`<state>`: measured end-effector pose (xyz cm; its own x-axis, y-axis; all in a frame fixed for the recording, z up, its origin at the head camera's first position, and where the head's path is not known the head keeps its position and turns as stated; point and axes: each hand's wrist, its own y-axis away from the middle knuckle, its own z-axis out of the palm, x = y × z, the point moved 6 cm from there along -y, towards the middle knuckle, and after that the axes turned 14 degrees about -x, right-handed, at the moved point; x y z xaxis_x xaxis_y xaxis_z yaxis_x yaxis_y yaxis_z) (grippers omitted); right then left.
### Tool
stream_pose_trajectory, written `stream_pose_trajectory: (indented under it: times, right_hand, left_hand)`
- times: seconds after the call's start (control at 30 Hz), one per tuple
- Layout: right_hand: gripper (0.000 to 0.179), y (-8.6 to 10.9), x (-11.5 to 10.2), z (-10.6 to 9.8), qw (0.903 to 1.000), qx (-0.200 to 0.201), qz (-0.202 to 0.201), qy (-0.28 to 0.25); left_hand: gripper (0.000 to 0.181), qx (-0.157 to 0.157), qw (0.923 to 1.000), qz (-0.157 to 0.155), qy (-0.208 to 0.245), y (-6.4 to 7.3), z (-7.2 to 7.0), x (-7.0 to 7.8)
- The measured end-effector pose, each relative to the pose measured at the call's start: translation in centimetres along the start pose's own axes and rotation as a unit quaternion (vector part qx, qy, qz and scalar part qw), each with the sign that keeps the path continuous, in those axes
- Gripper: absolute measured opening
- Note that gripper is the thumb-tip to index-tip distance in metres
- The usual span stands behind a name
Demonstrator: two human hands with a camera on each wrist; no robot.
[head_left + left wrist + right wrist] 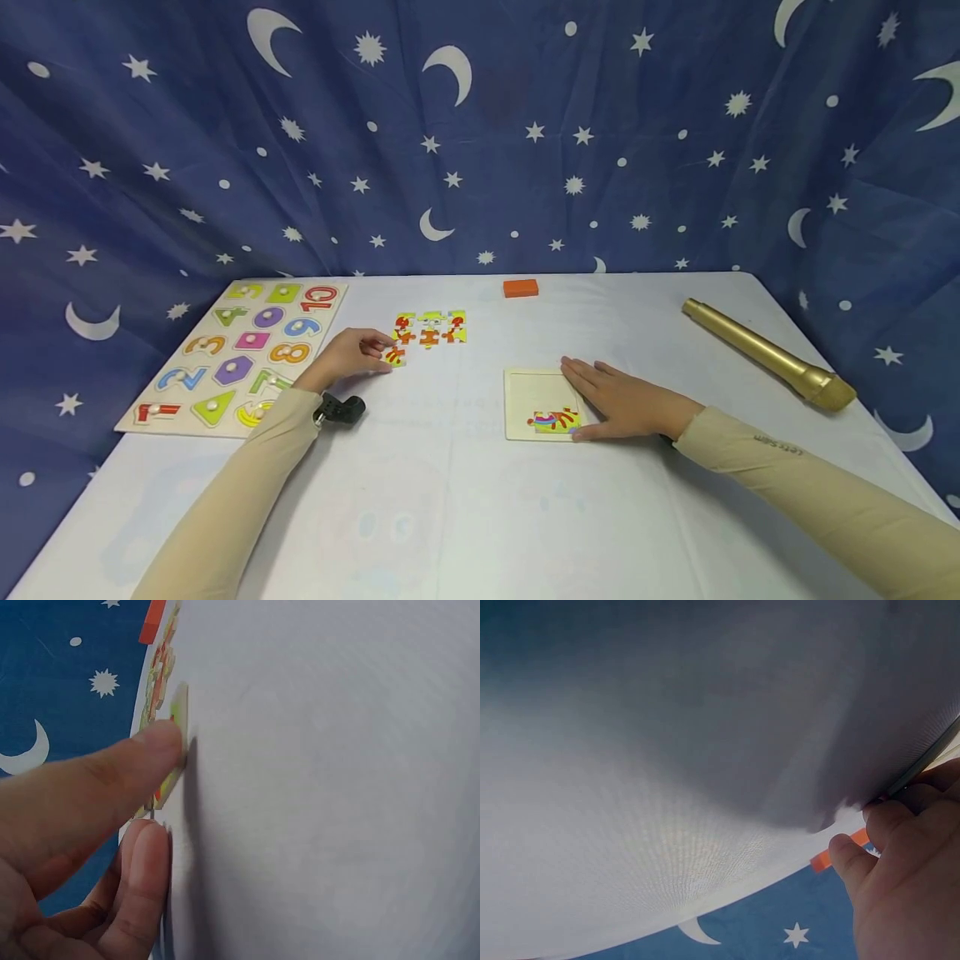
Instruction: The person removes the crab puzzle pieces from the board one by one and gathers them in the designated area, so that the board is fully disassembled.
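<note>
My left hand (352, 354) has its thumb and fingers at a small yellow-and-red puzzle piece (394, 357). In the left wrist view the thumb presses on the face of that puzzle piece (180, 724), which stands close over the white tabletop. Several loose jigsaw pieces (430, 337) lie just beyond it. My right hand (626, 402) rests along the right edge of a pale square puzzle tray (517, 387), fingers extended at the far corner, thumb at the near one. Joined colourful pieces (553, 420) sit in the tray's near right part.
A number-and-shape peg board (180, 408) lies at the left, partly under my left forearm. An orange block (521, 288) sits at the back edge. A gold microphone (765, 352) lies at the right. A blue star-and-moon curtain (510, 225) hangs behind the table.
</note>
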<state>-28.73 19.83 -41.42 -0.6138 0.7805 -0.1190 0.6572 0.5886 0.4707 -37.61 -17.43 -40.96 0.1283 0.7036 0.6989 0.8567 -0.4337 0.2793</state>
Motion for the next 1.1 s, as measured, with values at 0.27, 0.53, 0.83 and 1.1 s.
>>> stream_pose_trajectory:
  times: [0.27, 0.53, 0.83, 1.1]
  right_hand:
    - [0.107, 0.0, -0.2, -0.1, 1.0, -0.006, 0.001, 0.001]
    - [0.106, 0.1, -0.3, -0.2, 1.0, -0.007, 0.004, -0.006]
    - [0.107, -0.1, -0.1, 0.0, 1.0, -0.006, 0.005, 0.0]
    - [0.106, 0.1, -0.1, -0.1, 1.0, -0.005, 0.002, -0.003]
  left_hand:
    - [0.033, 0.024, 0.9994, -0.019, -0.013, 0.2, -0.3, 0.2]
    - [0.031, 0.018, 0.9994, -0.026, -0.011, 0.1, -0.3, 0.3]
    - [0.034, 0.017, 0.9998, -0.014, -0.003, 0.0, -0.4, 0.1]
    - [0.034, 0.029, 0.9987, 0.041, 0.008, -0.1, -0.2, 3.2]
